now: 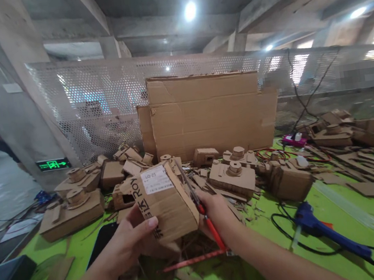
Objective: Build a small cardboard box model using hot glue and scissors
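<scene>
My left hand [134, 238] grips a brown cardboard box [175, 210] from its left side, thumb laid on the printed face. The box is tilted and carries a white label [156, 179] and black lettering. My right hand [222, 211] is closed around red-handled scissors [214, 233], whose grey blades point up along the box's right edge. Some right fingers are hidden behind the handles and the box. Below the box, a thin red strip [192, 261] lies over the green table [258, 263] among cardboard scraps.
Cardboard camera-shaped models [70, 210] stand at left, with another model [231, 177] behind my right hand. A blue glue gun [328, 229] with a looping cable lies at right, near clear glue sticks [370, 221]. Tall cardboard sheets [207, 114] lean against a perforated metal screen [101, 91]. A dark phone [100, 243] lies left.
</scene>
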